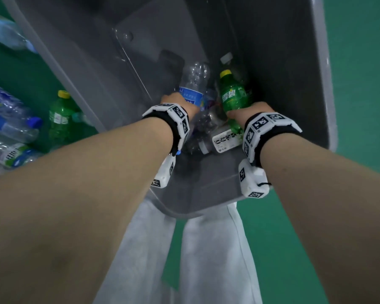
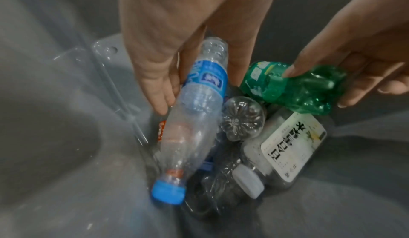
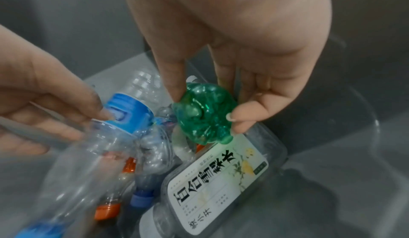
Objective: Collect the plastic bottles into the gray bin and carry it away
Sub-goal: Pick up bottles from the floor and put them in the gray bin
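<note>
The gray bin (image 1: pixel 294 62) is tilted toward me, and both my hands reach into it. My left hand (image 1: pixel 177 100) holds a clear bottle with a blue label (image 1: pixel 192 96) between its fingers (image 2: pixel 155 91) and thumb. The bottle's blue cap (image 2: pixel 168 192) points down into the bin. My right hand (image 1: pixel 248 110) pinches a green bottle with a yellow cap (image 1: pixel 230 95) by its base (image 3: pixel 203 116). Under them lie a square bottle with a white label (image 2: pixel 292 145), crushed clear bottles (image 2: pixel 243 117) and orange-capped ones (image 3: pixel 106 210).
On the green floor (image 1: pixel 360 84) left of the bin lie several more bottles: a green one with a yellow cap (image 1: pixel 60 113) and clear ones with blue caps (image 1: pixel 11 126). My light grey trousers (image 1: pixel 206 249) are below the bin's near edge.
</note>
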A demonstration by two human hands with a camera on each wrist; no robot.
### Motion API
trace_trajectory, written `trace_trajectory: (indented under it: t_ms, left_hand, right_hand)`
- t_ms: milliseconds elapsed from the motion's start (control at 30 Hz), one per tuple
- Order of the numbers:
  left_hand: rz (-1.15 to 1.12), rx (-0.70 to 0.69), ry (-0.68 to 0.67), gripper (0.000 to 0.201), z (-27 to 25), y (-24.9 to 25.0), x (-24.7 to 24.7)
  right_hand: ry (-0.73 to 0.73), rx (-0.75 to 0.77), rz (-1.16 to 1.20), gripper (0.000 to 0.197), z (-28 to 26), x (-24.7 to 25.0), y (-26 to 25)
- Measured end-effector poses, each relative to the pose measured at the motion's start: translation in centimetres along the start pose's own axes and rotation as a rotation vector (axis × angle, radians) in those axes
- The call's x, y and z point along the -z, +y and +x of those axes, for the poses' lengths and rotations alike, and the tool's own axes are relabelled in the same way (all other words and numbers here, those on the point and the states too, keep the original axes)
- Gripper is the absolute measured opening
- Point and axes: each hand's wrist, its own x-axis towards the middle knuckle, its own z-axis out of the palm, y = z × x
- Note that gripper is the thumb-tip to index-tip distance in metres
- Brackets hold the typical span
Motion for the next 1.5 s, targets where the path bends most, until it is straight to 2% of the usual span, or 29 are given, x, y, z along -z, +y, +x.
trace_trajectory:
  t_ms: [67,133,167,267,500,600,700,800,900,1033,1133,1267,1367,1500]
  left_hand:
    - [0.051,-0.003,-0.004,0.028,-0.5,0.1,-0.7]
    - [0.100,-0.012,0.019,0.021,-1.4,0.2,-0.9]
    - [0.113,-0.013,0.029,0.021,-1.8,0.2,-1.0]
    - [0.075,-0.016,0.042,0.025,-2.7,0.0,-0.8]
    - [-0.207,0.005,0.098,0.026,-6.9,0.8,0.2]
    - [-0.277,-0.009,0.144,0.026,-8.6,0.4,0.7]
    - [-0.425,-0.054,0.213,0.023,-10.3,-0.6,1.1]
    - [-0.575,-0.059,0.319,0.019,-11.5,-3.9,2.1]
    - [-0.610,-0.042,0.384,0.017,-12.3,-7.9,3.2]
    - [-0.680,0.079,0.420,0.019,-12.5,-14.4,4.1]
    - [-0.766,0.187,0.410,0.020,-11.9,-18.8,4.5]
    - [-0.898,0.308,0.338,0.023,-10.6,-24.6,5.5]
    - [-0.894,0.346,0.223,0.026,-9.4,-27.7,6.1]
    - [-0.898,0.356,0.166,0.026,-6.7,-32.4,7.0]
  right_hand:
    - [-0.028,-0.025,0.061,0.037,-0.1,-0.2,0.4]
    - [-0.015,-0.037,0.063,0.012,-0.3,-0.2,0.7]
    - [0.007,-0.029,0.040,0.009,-0.5,-0.2,0.7]
    - [0.060,-0.005,-0.074,0.021,-2.1,0.2,0.3]
    - [0.058,0.037,-0.121,0.024,-7.0,0.8,-1.2]
    - [0.056,0.103,-0.169,0.032,-9.3,0.5,-2.1]
    - [0.049,0.140,-0.193,0.026,-11.3,0.3,-3.5]
    - [-0.005,0.223,-0.189,0.021,-14.0,-1.7,-5.6]
    - [-0.110,0.294,-0.086,0.018,-15.5,-5.2,-7.2]
    - [-0.215,0.352,0.040,0.019,-18.3,-10.1,-9.3]
    - [-0.280,0.385,-0.024,0.019,-19.7,-13.8,-11.0]
    - [-0.260,0.399,-0.138,0.020,-20.9,-19.5,-13.1]
    - [-0.241,0.396,-0.223,0.017,-20.6,-22.6,-14.6]
    - [-0.199,0.325,-0.282,0.012,-17.8,-27.0,-16.4]
